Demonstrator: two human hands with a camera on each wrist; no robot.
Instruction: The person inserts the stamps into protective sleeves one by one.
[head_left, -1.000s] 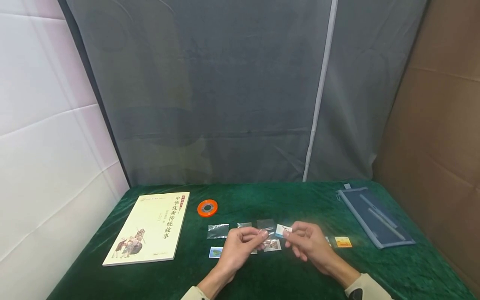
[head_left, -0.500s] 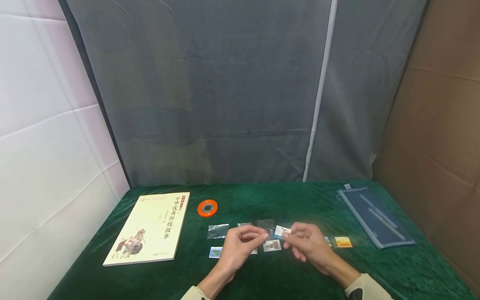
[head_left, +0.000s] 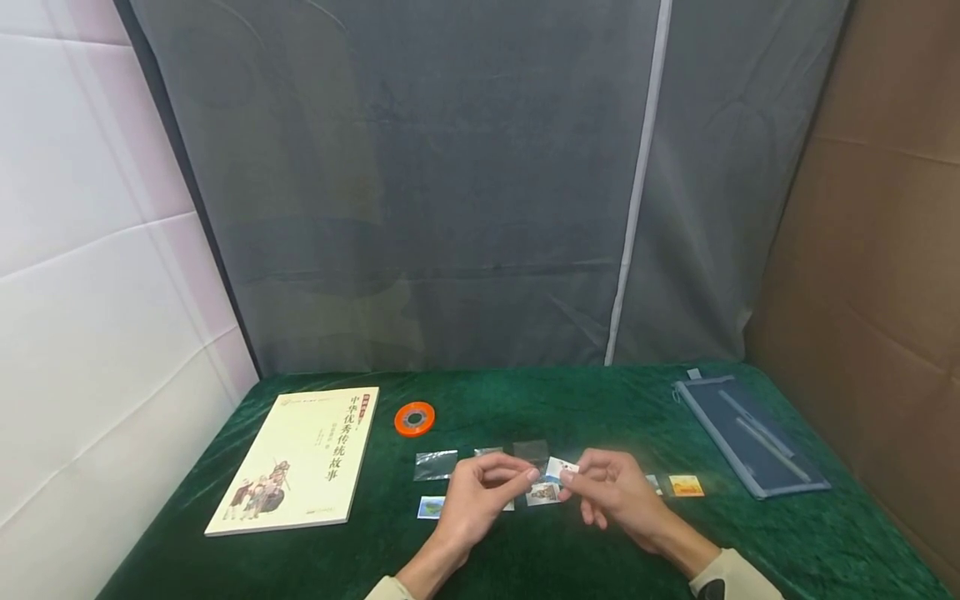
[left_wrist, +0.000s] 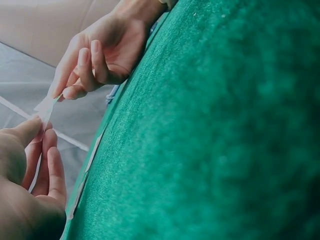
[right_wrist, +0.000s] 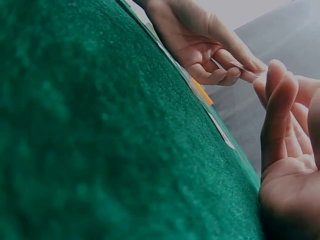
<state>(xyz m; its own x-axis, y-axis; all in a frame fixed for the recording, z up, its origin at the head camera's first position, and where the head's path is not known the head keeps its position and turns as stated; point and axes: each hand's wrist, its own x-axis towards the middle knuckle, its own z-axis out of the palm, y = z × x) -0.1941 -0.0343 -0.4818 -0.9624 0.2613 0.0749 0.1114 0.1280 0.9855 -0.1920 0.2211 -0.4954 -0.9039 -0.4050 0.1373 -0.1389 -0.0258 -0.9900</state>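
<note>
In the head view my right hand [head_left: 611, 493] pinches a small white-and-blue stamp [head_left: 560, 468] between thumb and forefinger. My left hand [head_left: 480, 496] faces it, thumb and forefinger pinching a small clear plastic sleeve [left_wrist: 44, 122], best seen in the left wrist view. The stamp's near edge meets the sleeve between the two hands, raised over the green cloth. Below them lie a brownish stamp [head_left: 543, 494] and a blue-green stamp [head_left: 431, 507]. Another stamp [head_left: 509, 505] is mostly hidden by my left hand. Clear sleeves [head_left: 436, 466] lie in a row behind.
A cream book [head_left: 300, 458] lies at left, with an orange ring-shaped disc [head_left: 415, 418] beside it. An orange stamp [head_left: 687, 486] sits right of my right hand. Farther right is a blue mesh pouch [head_left: 750, 433] with slim tools inside. Grey curtain [head_left: 480, 208] stands behind the table.
My right hand has brought the stamp slightly left and down, closer to the left fingertips. The left hand has barely moved.
</note>
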